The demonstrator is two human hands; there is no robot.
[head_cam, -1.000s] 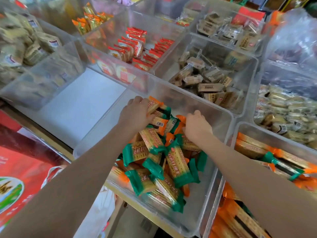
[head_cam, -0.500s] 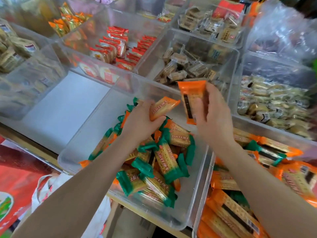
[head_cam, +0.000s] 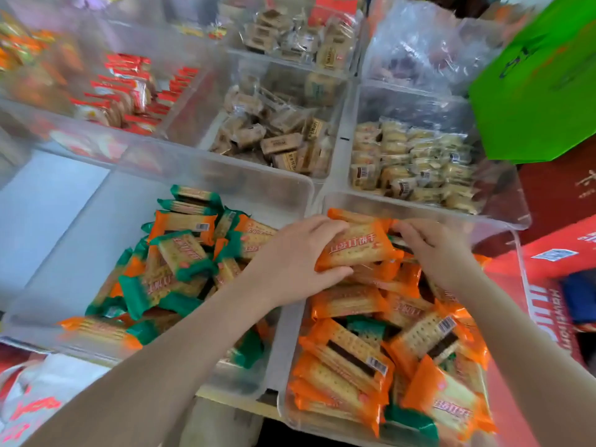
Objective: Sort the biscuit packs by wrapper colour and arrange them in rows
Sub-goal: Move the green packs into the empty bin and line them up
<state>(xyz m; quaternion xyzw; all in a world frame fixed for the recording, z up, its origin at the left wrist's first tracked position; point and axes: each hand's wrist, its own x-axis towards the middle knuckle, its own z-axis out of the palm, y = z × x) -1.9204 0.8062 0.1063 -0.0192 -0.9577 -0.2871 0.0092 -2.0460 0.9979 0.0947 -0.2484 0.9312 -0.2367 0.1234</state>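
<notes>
Left hand (head_cam: 290,262): my fingers grasp an orange pack (head_cam: 356,246), centre frame.
Right hand (head_cam: 432,250): fingers curled into the pile; hold unclear.
Risk: green packs (head_cam: 366,329) staying buried in the right bin (head_cam: 419,204).

Right fingers (head_cam: 407,228): tips are being hidden among orange packs (head_cam: 348,301).
Right bin (head_cam: 419,206): bottom is being cut off by the frame edge.
Red packs (head_cam: 125,88): print is being blurred.
</notes>
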